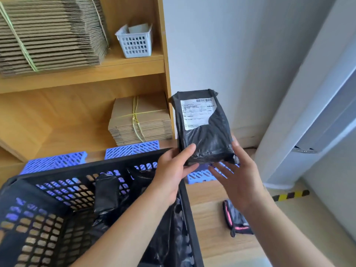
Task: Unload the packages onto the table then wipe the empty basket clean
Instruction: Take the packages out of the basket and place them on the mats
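Left hand [173, 166]: we pinch the package [202, 128] at its lower corner.
Right hand [237, 174]: our fingers lie straight beneath it.
Basket [189, 209]: more packages inside.

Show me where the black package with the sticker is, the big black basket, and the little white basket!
black package [209, 143]: head view, on the black wrap below its label.
big black basket [115, 159]: head view, on its far rim.
little white basket [134, 45]: head view, on its front grid wall, on the shelf.
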Demonstrator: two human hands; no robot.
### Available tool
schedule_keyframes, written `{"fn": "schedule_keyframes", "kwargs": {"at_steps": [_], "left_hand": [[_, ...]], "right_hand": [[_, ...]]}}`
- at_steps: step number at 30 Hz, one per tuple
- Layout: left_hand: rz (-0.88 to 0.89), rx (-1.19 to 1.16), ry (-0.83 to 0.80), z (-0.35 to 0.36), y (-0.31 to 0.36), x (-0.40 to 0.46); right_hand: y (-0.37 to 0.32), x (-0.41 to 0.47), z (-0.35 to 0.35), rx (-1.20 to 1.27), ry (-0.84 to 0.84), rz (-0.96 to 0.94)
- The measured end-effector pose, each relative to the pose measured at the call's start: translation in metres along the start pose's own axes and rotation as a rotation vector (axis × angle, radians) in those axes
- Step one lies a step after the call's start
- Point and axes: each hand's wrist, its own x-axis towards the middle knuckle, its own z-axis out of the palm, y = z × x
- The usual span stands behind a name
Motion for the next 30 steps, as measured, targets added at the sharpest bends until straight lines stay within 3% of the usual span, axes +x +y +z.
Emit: {"fn": "schedule_keyframes", "kwargs": {"at_steps": [2, 9, 13, 17, 19, 22, 30], "left_hand": [[0.019, -0.018, 0.032, 0.015, -0.014, 0.004], [0.007, 0.130, -0.010, 0.052, -0.043, 0.018], [0.148, 0.697, -0.040, 0.057, -0.035, 0.030], [0.466, 1.453, 0.156, 0.037, -0.018, 0.057], [0.411, 1.653, 0.264, 0.022, -0.020, 0.074], [0.274, 1.665, 0.309, 0.005, -0.037, 0.088], [0.416, 1.571, 0.380, -0.009, -0.054, 0.102]], "right_hand": [[0.006, 0.002, -0.004, 0.105, 0.041, -0.009], [-0.004, 0.038, -0.036, 0.102, 0.105, 0.056], [-0.018, 0.070, -0.067, 0.119, 0.164, 0.094], [-0.019, 0.122, -0.102, 0.085, 0.283, 0.110], [-0.008, 0.144, -0.117, 0.089, 0.323, 0.169], [0.010, 0.173, -0.135, 0.125, 0.349, 0.257], [0.022, 0.268, -0.156, 0.014, 0.351, 0.284]]}}
